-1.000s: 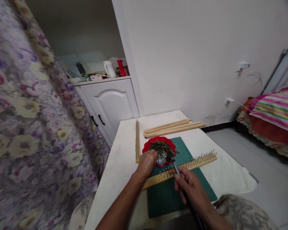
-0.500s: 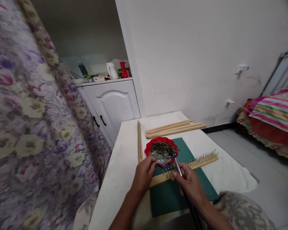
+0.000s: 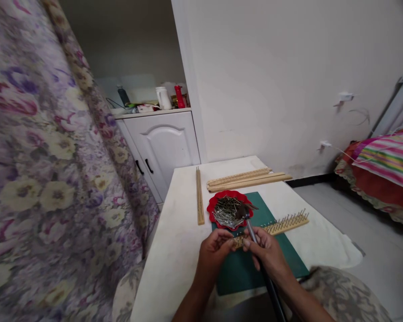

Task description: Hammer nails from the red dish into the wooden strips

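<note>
My right hand is closed around the shaft of a hammer, whose dark head lies over the right rim of a red scalloped bowl. Loose nails fill that bowl. Thumb and fingertips of my left hand are pinched together just above a wooden strip; whatever is between them is too small to make out. Rows of nails stand upright in the strip, densest at its right end. Both hands hide part of the strip, which lies across a green mat.
More wooden strips lie at the table's far edge, and a narrow one with nails is left of the bowl. The white-covered table stands near a floral curtain, a white cabinet and a wall.
My left hand has moved right from the bowl's near edge to the wooden strip, close to my right hand. The right hand still holds the hammer. The view has shifted slightly.
</note>
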Available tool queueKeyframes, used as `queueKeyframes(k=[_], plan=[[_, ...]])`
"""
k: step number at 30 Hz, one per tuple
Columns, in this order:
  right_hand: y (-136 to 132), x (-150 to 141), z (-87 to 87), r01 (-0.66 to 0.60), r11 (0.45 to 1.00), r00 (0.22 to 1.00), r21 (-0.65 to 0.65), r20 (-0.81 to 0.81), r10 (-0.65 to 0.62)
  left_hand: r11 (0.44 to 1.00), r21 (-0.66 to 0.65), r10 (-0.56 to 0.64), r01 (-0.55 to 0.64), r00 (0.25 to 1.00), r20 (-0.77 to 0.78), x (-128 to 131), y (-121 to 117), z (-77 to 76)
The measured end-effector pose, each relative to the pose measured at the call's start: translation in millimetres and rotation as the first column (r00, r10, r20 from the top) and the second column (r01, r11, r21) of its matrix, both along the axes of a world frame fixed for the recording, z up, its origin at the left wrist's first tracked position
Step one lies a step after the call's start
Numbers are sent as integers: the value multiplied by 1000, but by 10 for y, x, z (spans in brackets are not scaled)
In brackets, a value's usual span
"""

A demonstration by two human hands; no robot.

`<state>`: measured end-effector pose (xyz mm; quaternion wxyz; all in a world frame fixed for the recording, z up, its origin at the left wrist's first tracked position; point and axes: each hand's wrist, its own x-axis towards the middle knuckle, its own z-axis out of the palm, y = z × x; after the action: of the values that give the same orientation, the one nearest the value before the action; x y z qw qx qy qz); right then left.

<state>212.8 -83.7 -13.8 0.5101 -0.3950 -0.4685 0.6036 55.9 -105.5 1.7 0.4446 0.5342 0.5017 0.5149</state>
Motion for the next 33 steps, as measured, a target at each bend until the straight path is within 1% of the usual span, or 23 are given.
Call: queueKeyframes(k=[2,6,8,10,12,13,15,16,18,19,21,23,26,33], plan=[[-9,1,15,0,1000,1000,-4,-11,0,999,-31,-7,13,983,181,69,11,-62],[-27,-15,-3,-2,1000,1000,-3,-17,2,998,-59,3,24,906,423,226,19,-175],[-46,-24,-21,-4,1000,1000,3,-12,4,997,-80,21,22,864,502,270,13,-216],[-69,-20,-23,-4,1000,1000,10,-1,4,996,-90,32,17,858,513,259,5,-247],[-89,8,1,0,1000,1000,21,15,0,995,-96,64,-24,898,435,191,-1,-268],[-95,32,20,5,1000,1000,28,24,-6,994,-97,90,-58,930,357,141,-2,-275],[-97,91,64,22,999,999,42,42,-23,989,-73,141,-132,980,139,41,-1,-286],[-94,123,83,30,998,998,49,50,-33,987,-38,155,-154,988,16,2,2,-292],[-86,176,105,44,997,997,59,65,-48,985,60,168,-159,965,-200,-39,10,-309],[-83,196,107,48,997,996,63,71,-53,983,106,174,-150,944,-281,-40,16,-322],[-80,217,102,53,996,995,66,82,-58,978,163,186,-131,900,-394,-15,32,-351],[-83,223,90,52,997,994,62,89,-57,976,182,194,-121,865,-463,22,49,-378],[-94,220,79,46,997,994,55,95,-51,972,205,206,-113,827,-524,56,72,-396],[-113,220,86,31,999,994,39,103,-35,978,189,185,-91,800,-571,59,110,-411]])
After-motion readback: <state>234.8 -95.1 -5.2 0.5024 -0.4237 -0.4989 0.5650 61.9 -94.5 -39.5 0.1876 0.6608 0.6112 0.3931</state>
